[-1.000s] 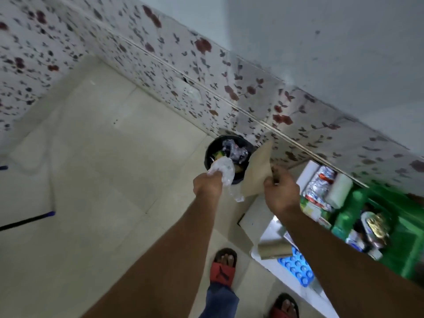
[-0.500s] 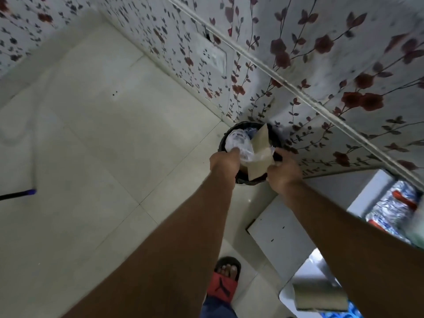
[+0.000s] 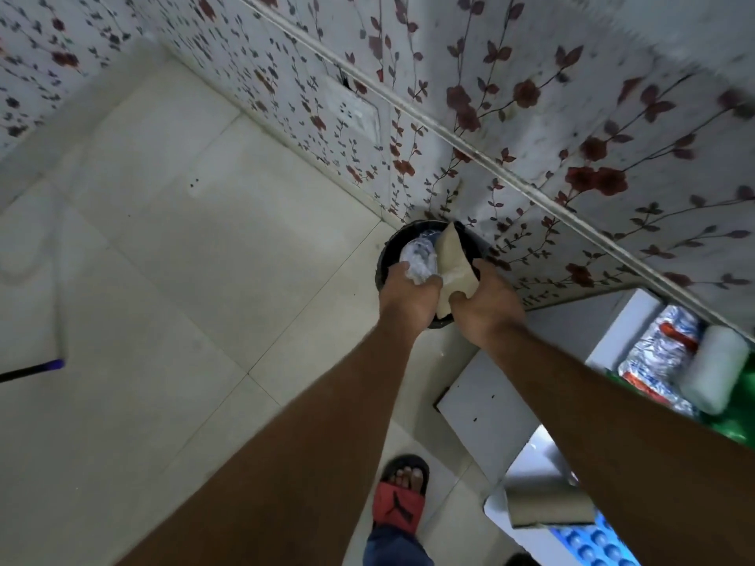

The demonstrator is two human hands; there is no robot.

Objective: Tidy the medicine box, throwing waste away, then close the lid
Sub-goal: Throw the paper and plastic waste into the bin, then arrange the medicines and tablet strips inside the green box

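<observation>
Over bin (image 3: 386, 255) rim, left hand (image 3: 408, 298) clutching plastic (image 3: 418, 261), right hand (image 3: 484, 308) cardboard (image 3: 451, 259)

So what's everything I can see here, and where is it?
waste bin: one, black, on the floor against the wall
plastic wrapper: one, clear-white, over the bin
cardboard piece: one, tan, over the bin
foil medicine packs: several, silver and red, right edge
white roll: one, beside the packs
blue blister tray: one, bottom right
left hand: gripping the wrapper
right hand: gripping the cardboard
sandalled foot: one, red and black sandal, bottom centre
</observation>
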